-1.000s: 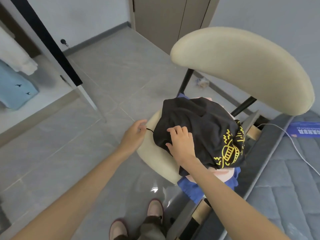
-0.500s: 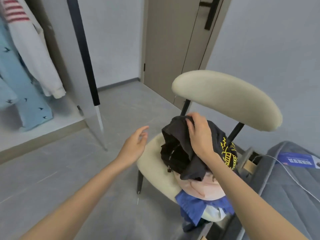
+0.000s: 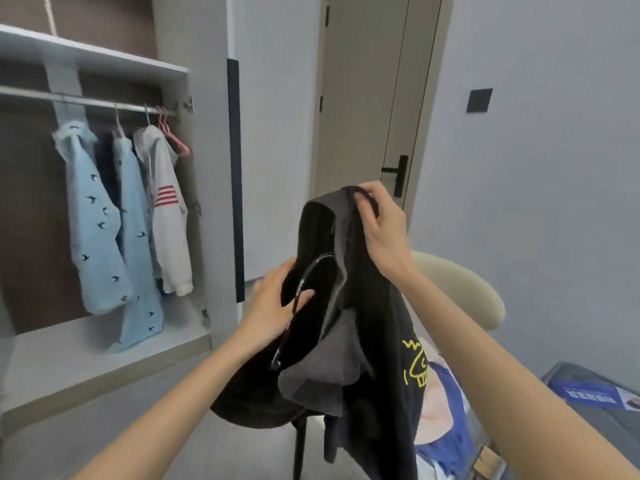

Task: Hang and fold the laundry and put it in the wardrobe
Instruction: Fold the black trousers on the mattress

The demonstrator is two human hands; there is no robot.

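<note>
I hold the black hoodie (image 3: 367, 323) up in the air over the front of the chair (image 3: 460, 289), so it hides most of the seat. My right hand (image 3: 381, 223) is above the chair's pale backrest, fingers curled tight and pinching the top edge of the fabric. My left hand (image 3: 273, 306) is lower and to the left of the chair. Its thumb lies across the front of a fold and its fingers are tucked behind, gripping the cloth where the drawstring (image 3: 304, 292) runs down. The hoodie hangs below both hands, grey lining showing, with a yellow print on the side nearest the chair. A pile of pink and blue clothes (image 3: 440, 410) lies on the seat, partly hidden behind the hoodie. Left of the chair the wardrobe (image 3: 194, 209) stands open, with light blue and white garments (image 3: 114, 220) hanging from its rail. A closed door (image 3: 363, 98) is behind the chair, and a grey mattress (image 3: 588, 427) lies to its right.
</note>
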